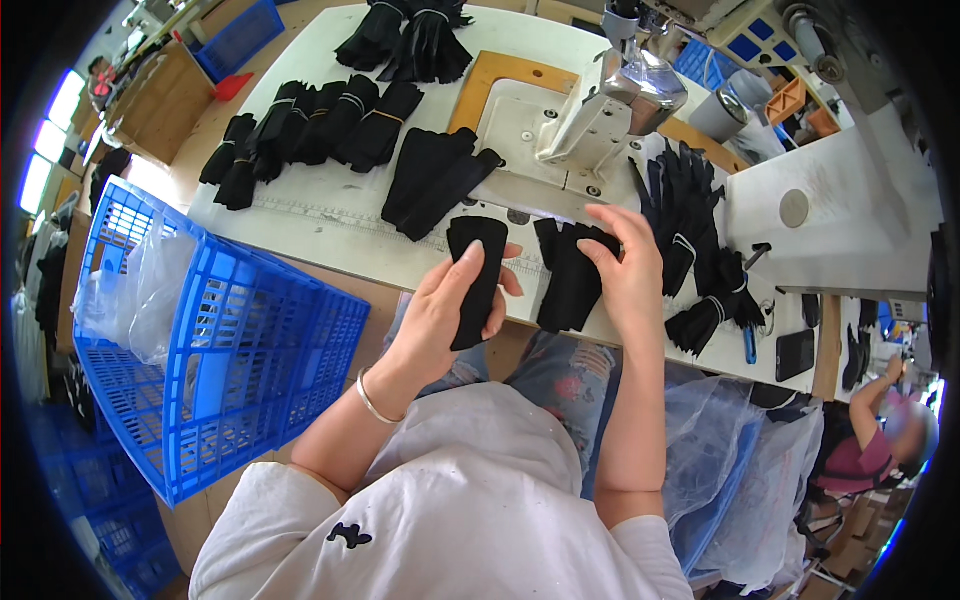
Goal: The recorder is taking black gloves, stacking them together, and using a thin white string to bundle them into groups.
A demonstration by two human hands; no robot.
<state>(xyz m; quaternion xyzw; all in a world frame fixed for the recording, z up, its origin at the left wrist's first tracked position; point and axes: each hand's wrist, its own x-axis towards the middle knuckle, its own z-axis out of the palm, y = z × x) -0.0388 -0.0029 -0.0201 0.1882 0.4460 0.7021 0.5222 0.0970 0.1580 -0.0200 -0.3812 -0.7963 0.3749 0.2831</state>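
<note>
My left hand (pixel 447 303) is closed round a narrow black fabric piece (pixel 476 280), held upright at the table's front edge with the thumb flat on its face. I cannot tell whether it is one layer or several. My right hand (pixel 630 262) is raised with thumb and fingers apart, beside a small pile of black fabric pieces (pixel 567 285) on the table edge. Whether its fingertips touch that pile is hard to tell. Just beyond my left hand lies a fanned stack of black pieces (pixel 430 180).
A sewing machine (pixel 600 120) stands at the table's far middle. Tied black bundles (pixel 315 120) lie at the left; more bundles (pixel 685 200) lie at the right. A phone (pixel 795 355) rests on the right edge. Left of me stands a blue crate (pixel 270 350) with plastic film.
</note>
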